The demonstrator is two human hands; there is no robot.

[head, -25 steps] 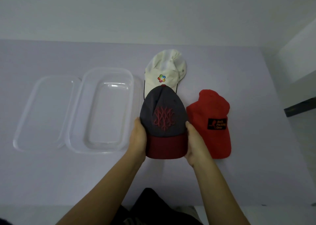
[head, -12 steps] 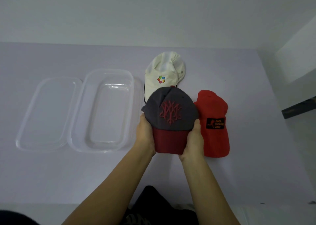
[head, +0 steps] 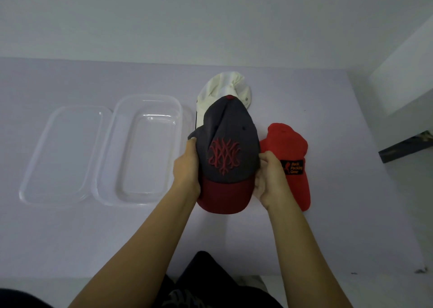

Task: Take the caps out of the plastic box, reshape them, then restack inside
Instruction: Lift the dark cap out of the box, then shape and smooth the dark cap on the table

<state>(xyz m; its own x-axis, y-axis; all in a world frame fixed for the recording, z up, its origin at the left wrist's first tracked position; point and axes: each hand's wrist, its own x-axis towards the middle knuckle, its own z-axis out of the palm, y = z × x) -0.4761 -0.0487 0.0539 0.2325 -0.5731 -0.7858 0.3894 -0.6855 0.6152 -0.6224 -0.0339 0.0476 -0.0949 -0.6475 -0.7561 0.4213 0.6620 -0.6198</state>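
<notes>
Both bare forearms were stretched forward over the pale lilac table (head: 70,232). The left hand (head: 186,169) was closed on the left side of the dark grey baseball cap with the maroon brim (head: 228,153), its thumb laid on the crown's edge. The right hand (head: 269,179) was clamped on the cap's right side, its fingers (head: 267,157) curled against the fabric. The cap was held between the two hands, brim toward the person, above the table; a maroon embroidered emblem was displayed on its front and a maroon button at its top.

Three caps were counted. A cream fabric cap (head: 225,89) lay behind the held one, partly covered by it. A bright red cap with a black patch (head: 290,153) lay just right of it. One empty clear plastic box (head: 140,148) and one clear lid (head: 63,153) lay side by side to the left, outside the hands.
</notes>
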